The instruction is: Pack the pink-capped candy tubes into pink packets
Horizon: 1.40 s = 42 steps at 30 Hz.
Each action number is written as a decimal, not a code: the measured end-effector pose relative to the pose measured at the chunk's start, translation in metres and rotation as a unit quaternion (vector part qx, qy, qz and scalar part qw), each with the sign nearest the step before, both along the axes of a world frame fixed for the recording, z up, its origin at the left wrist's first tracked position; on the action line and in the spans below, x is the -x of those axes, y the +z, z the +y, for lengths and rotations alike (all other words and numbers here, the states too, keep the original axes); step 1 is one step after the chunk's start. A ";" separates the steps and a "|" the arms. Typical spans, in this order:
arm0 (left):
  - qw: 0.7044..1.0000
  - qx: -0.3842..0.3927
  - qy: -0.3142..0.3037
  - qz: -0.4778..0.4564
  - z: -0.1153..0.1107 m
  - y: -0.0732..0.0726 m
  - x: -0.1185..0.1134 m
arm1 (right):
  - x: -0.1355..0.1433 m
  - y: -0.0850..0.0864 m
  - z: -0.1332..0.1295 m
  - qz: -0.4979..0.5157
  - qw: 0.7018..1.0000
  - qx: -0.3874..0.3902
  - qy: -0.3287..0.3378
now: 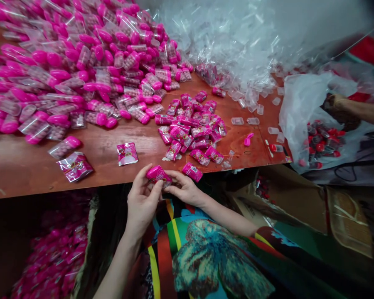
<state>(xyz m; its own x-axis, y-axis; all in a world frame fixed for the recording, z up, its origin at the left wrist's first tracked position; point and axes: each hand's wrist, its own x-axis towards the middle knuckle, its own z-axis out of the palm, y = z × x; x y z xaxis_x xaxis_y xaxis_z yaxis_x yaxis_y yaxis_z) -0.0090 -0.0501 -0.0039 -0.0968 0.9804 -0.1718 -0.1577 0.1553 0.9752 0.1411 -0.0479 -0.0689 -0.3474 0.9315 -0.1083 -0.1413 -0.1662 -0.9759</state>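
Just off the table's front edge, my left hand (144,200) and my right hand (184,188) hold one small pink packet (158,174) between their fingertips. Another pink packet (192,171) lies at the table edge, beside my right hand. A flat pink wrapper (127,154) rests on the table beyond my left hand, and a shiny pink packet (75,166) is farther left. Behind my hands is a pile of small pink packets (193,124).
Pink-capped clear tubes (81,62) cover the table's (112,170) back left. Clear plastic cups (230,45) are heaped behind. Another person's hand (343,109) is at a white bag (299,99) on the right. Boxes (294,197) stand below.
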 end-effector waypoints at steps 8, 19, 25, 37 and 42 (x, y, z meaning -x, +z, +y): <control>0.995 0.088 0.033 0.015 0.006 -0.002 0.001 | -0.003 0.031 0.010 -0.067 0.996 0.005 0.057; 0.899 -0.186 -0.085 0.387 0.023 -0.012 -0.032 | -0.084 0.070 0.006 -0.369 0.919 -0.131 -0.056; 0.672 -0.383 -0.312 0.552 0.039 -0.036 -0.077 | -0.137 0.059 0.025 -0.596 0.762 -0.163 -0.193; 0.836 -0.361 -0.017 0.414 0.071 -0.039 -0.059 | -0.124 0.033 0.026 -0.578 0.762 -0.172 -0.236; 0.866 -0.233 0.027 0.442 0.110 -0.028 -0.081 | -0.083 0.032 0.027 -0.566 0.765 -0.195 -0.238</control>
